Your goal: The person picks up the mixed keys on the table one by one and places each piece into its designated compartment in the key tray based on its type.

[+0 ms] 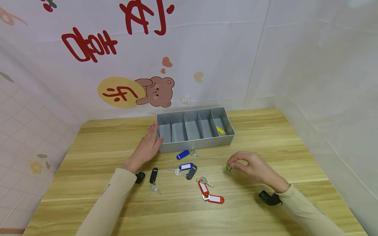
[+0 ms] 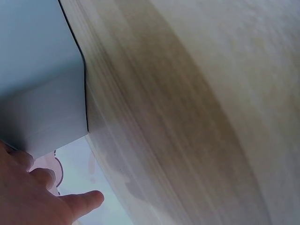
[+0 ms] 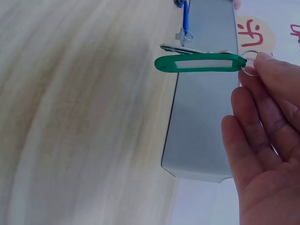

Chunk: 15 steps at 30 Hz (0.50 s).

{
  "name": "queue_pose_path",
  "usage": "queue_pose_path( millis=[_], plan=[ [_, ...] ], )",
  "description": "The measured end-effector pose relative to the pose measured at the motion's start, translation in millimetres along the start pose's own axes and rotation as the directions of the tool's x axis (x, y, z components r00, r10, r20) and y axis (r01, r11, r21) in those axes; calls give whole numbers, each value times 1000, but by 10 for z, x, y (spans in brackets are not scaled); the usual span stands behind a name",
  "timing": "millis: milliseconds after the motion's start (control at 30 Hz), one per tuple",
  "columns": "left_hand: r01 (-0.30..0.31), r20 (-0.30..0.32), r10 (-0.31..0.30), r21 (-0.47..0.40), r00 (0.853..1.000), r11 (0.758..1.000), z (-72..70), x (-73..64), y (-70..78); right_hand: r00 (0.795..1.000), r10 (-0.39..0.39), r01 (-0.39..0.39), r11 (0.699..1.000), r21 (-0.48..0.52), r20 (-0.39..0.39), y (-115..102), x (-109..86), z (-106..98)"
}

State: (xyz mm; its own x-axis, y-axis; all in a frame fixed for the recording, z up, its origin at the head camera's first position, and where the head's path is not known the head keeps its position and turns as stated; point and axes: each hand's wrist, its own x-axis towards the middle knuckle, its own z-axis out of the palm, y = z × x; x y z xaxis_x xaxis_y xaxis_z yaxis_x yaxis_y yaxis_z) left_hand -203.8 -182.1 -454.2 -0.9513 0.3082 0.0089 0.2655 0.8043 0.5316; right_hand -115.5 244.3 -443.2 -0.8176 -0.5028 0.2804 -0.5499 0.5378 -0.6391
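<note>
The right hand point(image 1: 252, 166) pinched a thin wire ring point(image 3: 251, 69) between thumb and fingertip, its other fingers loosely bent. From that ring the green tag point(image 3: 173, 65), a slim, round-ended plastic slip with a pale label window, stuck out in the air beside a flat metal key point(image 3: 178, 48), toward the tabletop's right edge from the gray tray point(image 1: 195, 145). The left hand point(image 1: 147, 144) lay against the tray's left end, fingers extended, thumb apart near the front left corner.

The tray, smooth, matte and rectangular, stood near the tabletop's far edge, thin dividers making five compartments; a glossy yellow tag point(image 1: 220, 130) lay in the rightmost. Between the tray and the near edge of the tabletop point(image 1: 254, 131), with its streaky wood grain, lay more oblong tags: an upper blue tag point(image 1: 182, 154), a lower blue tag point(image 1: 186, 166) touching a dark gray tag point(image 1: 191, 172), a black tag point(image 1: 153, 175) with a toothed key point(image 1: 155, 187) toward the left edge, and two red tags point(image 1: 216, 199) nearest the near edge. Creased white cloth point(image 1: 224, 49) rose behind the far edge.
</note>
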Motion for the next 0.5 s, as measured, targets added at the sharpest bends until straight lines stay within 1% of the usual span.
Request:
queue_pose_path(
  millis=[233,500],
  plan=[
    [-9,-15,10,6,1000,1000,12,-1,-10,1000,9,-9,1000,29,-20,-57,37,-62],
    [-7,-10,7,-3,1000,1000,1,-13,3,998,17,-15,999,32,-56,-125,79,-106]
  ],
)
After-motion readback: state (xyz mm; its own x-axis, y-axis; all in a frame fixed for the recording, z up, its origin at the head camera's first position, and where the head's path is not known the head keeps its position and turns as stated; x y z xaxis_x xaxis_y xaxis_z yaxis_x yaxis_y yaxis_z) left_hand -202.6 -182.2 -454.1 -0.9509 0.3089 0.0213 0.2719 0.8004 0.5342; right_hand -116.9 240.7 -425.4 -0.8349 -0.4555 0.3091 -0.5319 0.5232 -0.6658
